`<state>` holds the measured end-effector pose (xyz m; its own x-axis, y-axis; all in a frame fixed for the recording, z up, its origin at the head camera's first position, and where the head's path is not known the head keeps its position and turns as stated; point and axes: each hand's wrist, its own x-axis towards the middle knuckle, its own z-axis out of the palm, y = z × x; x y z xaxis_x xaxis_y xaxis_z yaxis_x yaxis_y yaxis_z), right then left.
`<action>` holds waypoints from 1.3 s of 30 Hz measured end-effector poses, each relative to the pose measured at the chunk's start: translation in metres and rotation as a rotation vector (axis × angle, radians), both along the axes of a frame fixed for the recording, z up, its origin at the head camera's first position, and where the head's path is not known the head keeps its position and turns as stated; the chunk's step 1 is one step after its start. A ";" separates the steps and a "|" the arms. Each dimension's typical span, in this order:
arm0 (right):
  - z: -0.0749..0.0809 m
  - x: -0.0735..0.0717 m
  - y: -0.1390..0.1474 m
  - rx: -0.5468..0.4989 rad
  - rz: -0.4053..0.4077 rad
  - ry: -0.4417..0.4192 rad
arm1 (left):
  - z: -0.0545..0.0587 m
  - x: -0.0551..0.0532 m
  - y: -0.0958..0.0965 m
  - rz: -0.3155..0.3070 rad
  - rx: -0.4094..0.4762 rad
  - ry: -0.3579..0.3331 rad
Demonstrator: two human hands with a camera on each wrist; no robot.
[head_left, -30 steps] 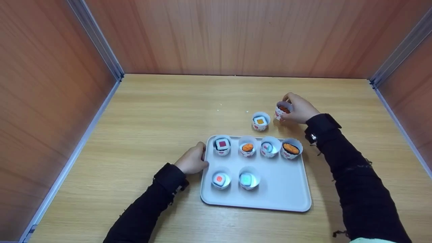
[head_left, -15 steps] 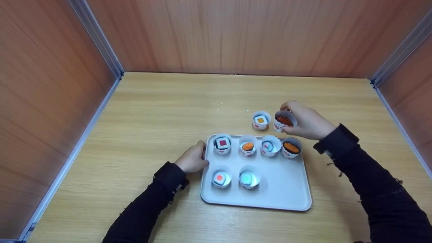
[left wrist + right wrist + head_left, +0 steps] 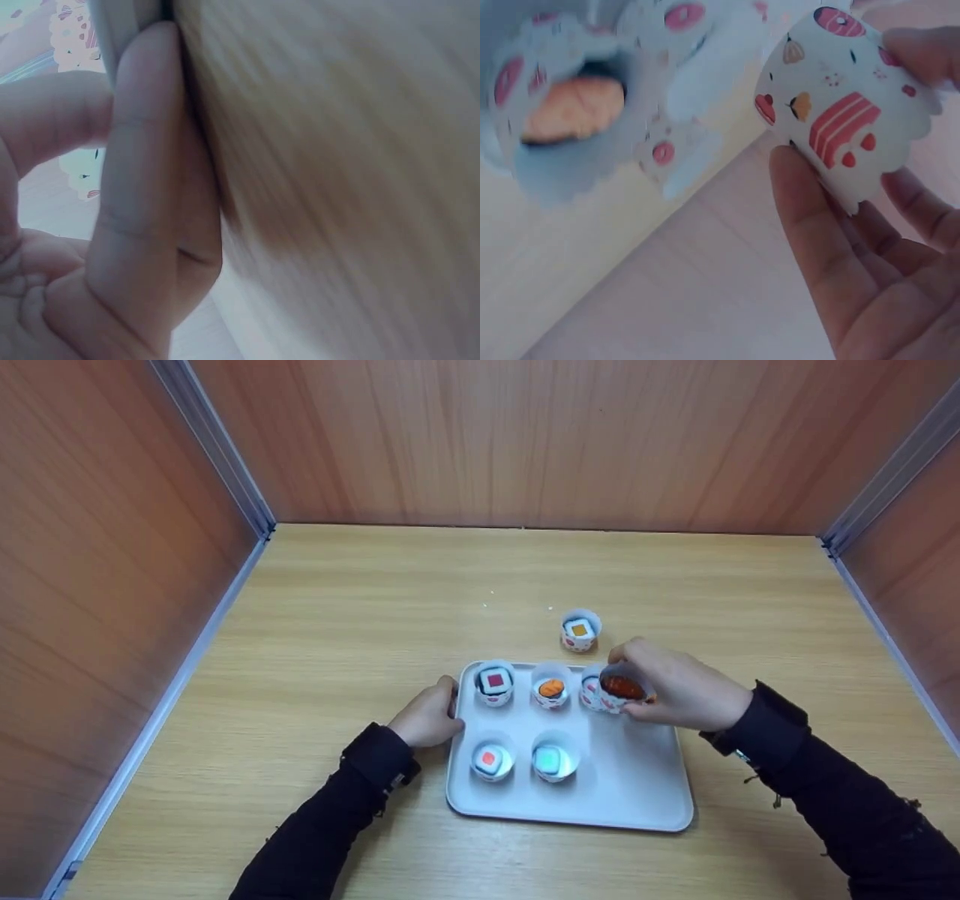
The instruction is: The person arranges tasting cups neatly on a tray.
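Observation:
My left hand (image 3: pixel 429 716) grips the left rim of the light grey tray (image 3: pixel 634 780). In the left wrist view its fingers (image 3: pixel 142 150) lie along the tray's edge. My right hand (image 3: pixel 679 686) holds a paper baking cup (image 3: pixel 611 703) with a dark red-topped sushi-like piece (image 3: pixel 622 687) over the tray's back right corner. The right wrist view shows that cup's cake-printed wall (image 3: pixel 847 112) between thumb and fingers. Behind it, a cup with a pale piece (image 3: pixel 589 690) is partly hidden; the corner cup is mostly covered.
Along the tray's back stand cups with a dark red-square piece (image 3: pixel 494 682) and an orange piece (image 3: pixel 551 688). Nearer are cups with a coral-dotted piece (image 3: pixel 490 760) and a mint-green piece (image 3: pixel 549 761). A cup with a yellow-square piece (image 3: pixel 579 631) stands on the table behind the tray.
My right hand has carried the red-topped piece's cup from the table behind the tray toward me, over the tray's back right corner. My left hand has stayed at the rim.

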<state>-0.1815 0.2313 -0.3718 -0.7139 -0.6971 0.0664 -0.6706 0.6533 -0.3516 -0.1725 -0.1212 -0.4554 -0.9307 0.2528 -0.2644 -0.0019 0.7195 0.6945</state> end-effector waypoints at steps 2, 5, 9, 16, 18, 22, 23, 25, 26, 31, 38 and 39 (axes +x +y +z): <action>-0.004 0.005 -0.002 0.022 -0.003 -0.034 | 0.000 0.001 0.000 0.005 0.003 -0.005; -0.012 0.010 -0.004 0.052 0.003 -0.075 | -0.001 0.002 -0.002 0.005 0.009 0.003; -0.024 0.016 -0.005 0.080 0.038 -0.091 | -0.003 0.003 -0.004 0.001 0.013 0.013; -0.042 0.022 -0.012 0.116 0.090 -0.137 | -0.004 0.003 -0.006 0.011 0.026 0.009; -0.047 0.023 -0.014 0.123 0.096 -0.147 | -0.004 0.003 -0.008 0.005 0.031 0.020; -0.052 0.025 -0.018 0.133 0.100 -0.141 | -0.004 0.003 -0.009 0.001 0.044 0.028; -0.053 0.026 -0.018 0.136 0.098 -0.137 | -0.004 0.003 -0.010 0.000 0.044 0.030; -0.054 0.027 -0.018 0.146 0.093 -0.146 | -0.005 0.003 -0.010 0.001 0.041 0.021; -0.054 0.028 -0.018 0.149 0.089 -0.157 | -0.005 0.002 -0.009 0.002 0.038 0.017; -0.054 0.031 -0.016 0.155 0.082 -0.216 | -0.004 0.002 -0.008 0.006 0.016 0.008; -0.052 0.032 -0.015 0.139 0.092 -0.266 | -0.002 0.001 -0.006 0.006 0.010 0.010; -0.051 0.031 -0.015 0.139 0.094 -0.263 | -0.002 0.001 -0.006 0.007 0.010 0.009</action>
<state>-0.1505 0.2161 -0.4228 -0.6259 -0.7504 -0.2128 -0.6282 0.6467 -0.4326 -0.1716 -0.1270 -0.4571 -0.9347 0.2488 -0.2538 -0.0007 0.7127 0.7014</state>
